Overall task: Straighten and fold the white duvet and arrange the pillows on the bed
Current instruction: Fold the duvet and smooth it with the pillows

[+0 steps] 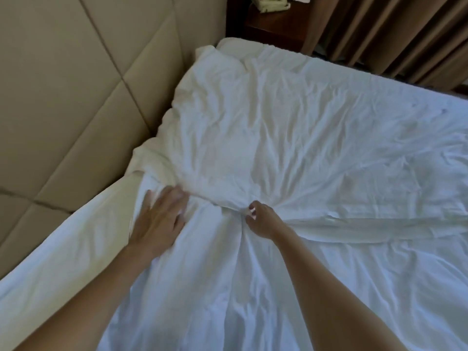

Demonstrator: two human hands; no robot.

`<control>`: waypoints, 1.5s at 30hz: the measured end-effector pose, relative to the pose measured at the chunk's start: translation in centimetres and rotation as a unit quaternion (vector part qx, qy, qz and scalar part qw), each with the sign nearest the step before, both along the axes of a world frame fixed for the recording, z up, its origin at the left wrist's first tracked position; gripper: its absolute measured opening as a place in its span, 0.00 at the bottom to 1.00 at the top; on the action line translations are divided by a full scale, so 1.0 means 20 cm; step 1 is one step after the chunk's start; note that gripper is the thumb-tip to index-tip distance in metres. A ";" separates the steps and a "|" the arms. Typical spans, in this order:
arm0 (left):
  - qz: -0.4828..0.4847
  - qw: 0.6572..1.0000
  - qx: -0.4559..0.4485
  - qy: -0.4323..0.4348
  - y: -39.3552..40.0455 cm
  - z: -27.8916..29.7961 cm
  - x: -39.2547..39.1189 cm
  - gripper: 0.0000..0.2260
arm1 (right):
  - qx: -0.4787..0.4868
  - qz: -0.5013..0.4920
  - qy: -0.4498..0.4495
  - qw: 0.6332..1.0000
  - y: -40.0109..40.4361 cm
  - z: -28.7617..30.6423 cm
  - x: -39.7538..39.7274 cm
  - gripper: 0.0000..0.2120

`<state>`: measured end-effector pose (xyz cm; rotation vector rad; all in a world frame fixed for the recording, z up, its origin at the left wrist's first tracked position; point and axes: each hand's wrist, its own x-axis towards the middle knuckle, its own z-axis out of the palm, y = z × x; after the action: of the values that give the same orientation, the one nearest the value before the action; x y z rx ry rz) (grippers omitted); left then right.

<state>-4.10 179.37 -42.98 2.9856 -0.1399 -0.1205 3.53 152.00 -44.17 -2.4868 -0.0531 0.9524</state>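
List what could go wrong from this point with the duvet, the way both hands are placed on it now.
1. The right hand pinches only a small bunch of the white duvet; pulling there may deepen the creases fanning out from the pinch rather than straighten them.
2. The left hand lies flat with nothing gripped, so the fabric may slide under it.
3. The duvet edge bunched against the padded headboard could stay rumpled or catch there.
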 end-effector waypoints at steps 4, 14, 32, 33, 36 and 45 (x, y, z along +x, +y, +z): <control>0.284 0.956 0.027 0.065 0.13 0.07 -0.40 0.45 | 0.130 -0.010 -0.001 0.991 0.26 0.12 -0.31 0.14; 0.329 0.928 -0.031 0.171 0.05 0.29 -0.96 0.16 | 0.240 -0.019 0.176 0.955 0.50 0.10 -1.29 0.32; 0.393 0.824 -0.265 0.311 -0.45 0.32 -1.72 0.24 | 0.330 -0.045 0.083 0.939 0.19 0.55 -1.31 0.09; 0.418 0.820 -0.278 0.277 -0.49 0.37 -1.72 0.20 | 0.361 -0.032 0.106 0.926 0.15 0.61 -1.31 0.09; 0.515 0.713 -0.449 0.157 -0.57 0.56 -1.63 0.11 | 0.277 0.113 0.203 0.932 -0.01 0.77 -1.38 0.26; 0.411 0.532 -0.724 0.158 -1.05 1.03 -1.40 0.14 | 0.227 0.070 -0.018 0.971 -0.37 0.83 -1.66 0.02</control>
<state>-32.05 158.37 -22.33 1.0523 0.7915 -0.2471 -29.58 144.58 -27.57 -2.0951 -0.4166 0.8380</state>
